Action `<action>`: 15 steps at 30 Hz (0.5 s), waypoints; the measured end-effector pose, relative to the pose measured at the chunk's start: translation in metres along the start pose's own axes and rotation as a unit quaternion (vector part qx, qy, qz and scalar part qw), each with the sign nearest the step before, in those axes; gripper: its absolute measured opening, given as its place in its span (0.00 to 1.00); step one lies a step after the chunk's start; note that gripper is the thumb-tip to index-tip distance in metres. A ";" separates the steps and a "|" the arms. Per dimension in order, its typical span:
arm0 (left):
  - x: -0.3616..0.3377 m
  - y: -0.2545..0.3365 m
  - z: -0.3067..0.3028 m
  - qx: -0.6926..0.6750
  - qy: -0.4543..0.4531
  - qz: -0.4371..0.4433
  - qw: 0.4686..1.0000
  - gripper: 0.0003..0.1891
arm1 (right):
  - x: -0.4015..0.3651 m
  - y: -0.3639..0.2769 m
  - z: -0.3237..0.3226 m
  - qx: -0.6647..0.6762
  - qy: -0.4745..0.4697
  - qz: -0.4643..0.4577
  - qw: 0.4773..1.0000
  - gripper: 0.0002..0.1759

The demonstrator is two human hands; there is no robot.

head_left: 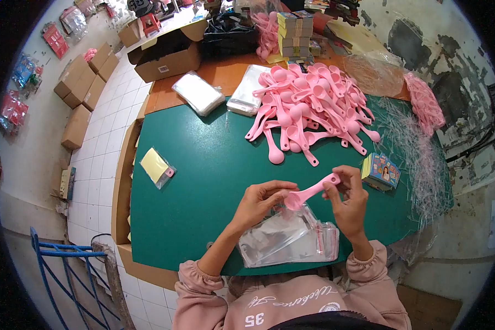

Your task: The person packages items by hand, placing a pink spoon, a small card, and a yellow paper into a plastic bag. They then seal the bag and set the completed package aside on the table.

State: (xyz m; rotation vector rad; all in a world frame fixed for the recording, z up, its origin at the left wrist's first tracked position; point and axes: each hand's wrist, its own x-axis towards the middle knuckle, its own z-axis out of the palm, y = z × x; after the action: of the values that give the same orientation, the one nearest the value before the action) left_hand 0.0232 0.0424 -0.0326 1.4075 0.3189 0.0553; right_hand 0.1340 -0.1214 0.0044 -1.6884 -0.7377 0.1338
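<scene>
A pink measuring spoon [313, 190] is tilted over the table, its handle end pinched between the thumb and fingers of my right hand [348, 199]. My left hand [263, 202] is closed, fingertips right at the spoon's bowl; I cannot tell whether they grip the bowl or clear film there. Below both hands lies a stack of clear plastic bags [280, 242] at the table's near edge, with crinkled film rising toward the bowl. Beyond the hands is a large heap of pink spoons [313, 104]. Close to my right hand stands a stack of printed cards [380, 171].
On the green table [192, 192], a packed clear bag with a yellow card [156, 167] lies left. Two bundles of clear bags [199, 93] are at the back, near an open cardboard box [168, 63]. Card stacks [295, 34] stand behind the heap; stringy plastic [418, 159] hangs right.
</scene>
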 end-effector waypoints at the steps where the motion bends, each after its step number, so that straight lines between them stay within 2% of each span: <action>1: 0.000 0.000 0.002 -0.015 -0.002 0.001 1.000 0.13 | 0.001 -0.001 0.002 0.006 -0.017 -0.003 1.000 0.14; 3: -0.001 0.001 0.004 -0.029 -0.003 0.001 1.000 0.13 | 0.005 -0.002 0.003 0.012 -0.036 -0.006 0.999 0.13; 6: -0.003 0.005 0.002 -0.093 0.008 -0.007 0.996 0.14 | 0.014 -0.006 0.001 0.045 0.011 0.007 0.999 0.14; 8: -0.001 0.001 0.001 -0.040 0.005 0.010 0.999 0.13 | 0.016 -0.009 0.002 0.046 -0.050 -0.001 0.998 0.14; 12: 0.000 -0.005 0.000 -0.024 0.000 0.033 0.999 0.13 | 0.020 -0.008 0.002 0.036 -0.080 -0.003 0.996 0.14; 15: 0.001 -0.004 -0.001 -0.031 -0.008 0.035 0.999 0.14 | 0.029 -0.008 -0.004 0.022 -0.119 0.031 0.992 0.13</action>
State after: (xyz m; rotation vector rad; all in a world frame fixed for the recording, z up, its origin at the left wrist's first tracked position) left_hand 0.0231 0.0430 -0.0370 1.3563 0.2516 0.1103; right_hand 0.1558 -0.1087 0.0215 -1.6703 -0.8528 0.3973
